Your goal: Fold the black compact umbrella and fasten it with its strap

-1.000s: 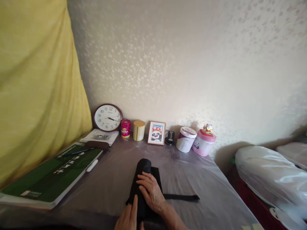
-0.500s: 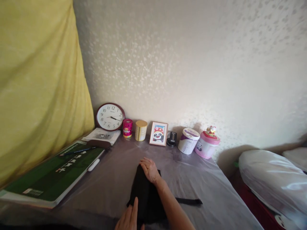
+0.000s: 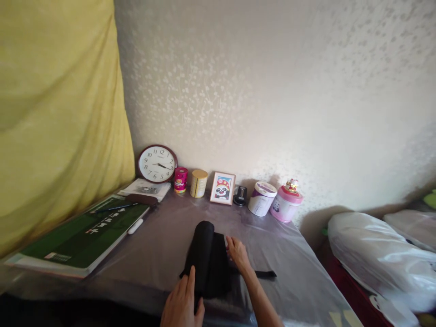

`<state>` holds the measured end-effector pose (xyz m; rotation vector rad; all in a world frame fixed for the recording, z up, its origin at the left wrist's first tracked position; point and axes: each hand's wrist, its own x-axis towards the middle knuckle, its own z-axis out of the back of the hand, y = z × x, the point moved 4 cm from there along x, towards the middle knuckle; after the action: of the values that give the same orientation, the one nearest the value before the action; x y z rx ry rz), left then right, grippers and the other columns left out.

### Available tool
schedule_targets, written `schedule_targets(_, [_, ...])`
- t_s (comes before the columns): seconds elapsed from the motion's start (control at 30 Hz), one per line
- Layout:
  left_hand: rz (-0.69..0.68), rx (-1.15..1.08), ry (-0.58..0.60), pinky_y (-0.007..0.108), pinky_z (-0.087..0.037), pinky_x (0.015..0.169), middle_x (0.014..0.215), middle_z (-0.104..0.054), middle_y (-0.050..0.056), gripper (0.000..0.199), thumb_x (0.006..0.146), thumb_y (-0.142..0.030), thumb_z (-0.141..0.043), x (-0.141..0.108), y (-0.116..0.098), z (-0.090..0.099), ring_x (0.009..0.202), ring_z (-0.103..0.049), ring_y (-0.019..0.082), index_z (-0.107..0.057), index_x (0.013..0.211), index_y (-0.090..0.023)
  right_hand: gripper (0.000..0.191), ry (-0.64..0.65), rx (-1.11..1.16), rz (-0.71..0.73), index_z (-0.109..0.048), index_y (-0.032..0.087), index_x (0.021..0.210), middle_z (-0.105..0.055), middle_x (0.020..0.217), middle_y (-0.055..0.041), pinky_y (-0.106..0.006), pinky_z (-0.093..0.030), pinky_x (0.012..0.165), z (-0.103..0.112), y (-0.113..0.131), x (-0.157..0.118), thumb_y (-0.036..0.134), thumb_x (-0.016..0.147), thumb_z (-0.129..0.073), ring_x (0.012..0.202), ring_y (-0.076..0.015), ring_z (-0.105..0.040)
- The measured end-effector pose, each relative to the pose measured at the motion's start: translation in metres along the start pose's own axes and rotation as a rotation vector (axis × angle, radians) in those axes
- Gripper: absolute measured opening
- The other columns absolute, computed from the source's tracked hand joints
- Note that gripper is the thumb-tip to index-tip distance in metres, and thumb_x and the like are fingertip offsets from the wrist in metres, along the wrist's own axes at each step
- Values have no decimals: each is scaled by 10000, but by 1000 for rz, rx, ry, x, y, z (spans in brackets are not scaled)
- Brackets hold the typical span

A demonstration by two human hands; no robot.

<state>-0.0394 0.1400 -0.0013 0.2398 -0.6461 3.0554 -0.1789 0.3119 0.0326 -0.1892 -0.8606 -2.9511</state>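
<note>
A black cloth (image 3: 220, 268) lies on the table, its left side wound into a thick roll (image 3: 203, 245) and its right side flat. My left hand (image 3: 183, 299) holds the near end of the roll, fingers stretched along its left side and thumb at the near end. At the flat part's right edge, my right hand (image 3: 237, 254) has its fingers curled and pinched on the cloth; the fingertips are partly hidden. A narrow black strap (image 3: 265, 274) sticks out to the right, passing behind my right forearm.
Left stands a green book (image 3: 81, 236) with a pen on it and a white marker (image 3: 135, 226) beside it. Along the wall are a clock (image 3: 157, 164), a pink can (image 3: 180, 180), a yellow-lidded can (image 3: 199, 183), a panda picture frame (image 3: 222, 188) and two tubs (image 3: 262, 199). Plastic bags (image 3: 371, 245) lie right.
My right hand has moved off the far end of the roll, to the right and nearer, onto the cloth's right edge. My left hand stays at the near end. The view has shifted slightly.
</note>
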Motion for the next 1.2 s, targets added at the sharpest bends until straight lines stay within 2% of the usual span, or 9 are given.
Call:
schedule_targets(0.17, [17, 35, -35, 322, -388, 900, 1209, -536, 134, 561, 799, -217, -312, -3, -5, 7, 1096, -498, 208, -283, 1345, -90, 341, 47, 78, -34, -633, 170, 933, -683, 791, -64, -238, -418, 626, -4, 10, -28, 366, 881, -359, 756, -186, -638])
schedule_targets(0.27, [20, 56, 2, 350, -373, 897, 1188, -546, 131, 585, 780, -220, -343, -3, -10, 19, 1068, -497, 221, -280, 1347, -93, 336, 61, 81, -36, -605, 144, 1007, -682, 766, -70, -252, -416, 650, -9, 11, -32, 375, 847, -421, 769, -204, -638])
schedule_targets(0.4, [50, 76, 89, 409, -364, 876, 1183, -548, 134, 646, 742, -229, -405, -4, -14, 31, 1070, -479, 269, -251, 1359, -110, 313, 82, 123, -60, -602, 138, 1017, -682, 761, -64, -241, -414, 633, -17, 7, -29, 331, 821, -453, 768, -198, -636])
schedule_targets(0.6, [172, -158, 258, 271, -425, 816, 1395, -309, 168, 661, 804, -204, -349, -3, -10, 16, 1026, -564, 189, -62, 1396, -142, 319, 34, 204, -18, -599, 118, 1036, -680, 830, -79, -250, -420, 682, -18, 20, -26, 283, 795, -469, 800, -197, -625])
schedule_targets(0.83, [161, -321, 218, 277, -410, 886, 1336, -361, 180, 668, 792, -161, -354, 2, -1, 11, 1082, -534, 197, -61, 1385, -73, 332, 7, 290, -18, -595, 105, 1052, -655, 750, -49, -234, -404, 628, -14, 59, -23, 259, 774, -497, 732, -175, -603])
schedule_targets(1.0, [156, -363, 199, 290, -406, 902, 1337, -357, 206, 655, 789, -150, -338, 3, 6, 11, 1084, -532, 199, -68, 1374, -29, 340, 15, 304, 9, -585, 95, 1066, -641, 692, -31, -229, -388, 590, -25, 78, -19, 242, 769, -511, 665, -161, -587])
schedule_targets(1.2, [161, -350, 220, 296, -404, 905, 1356, -336, 224, 666, 775, -149, -352, 4, 8, 10, 1098, -527, 214, -81, 1368, -11, 281, 35, 234, 108, -610, 113, 1013, -656, 721, -48, -235, -383, 609, -39, 92, -16, 207, 760, -536, 699, -174, -603])
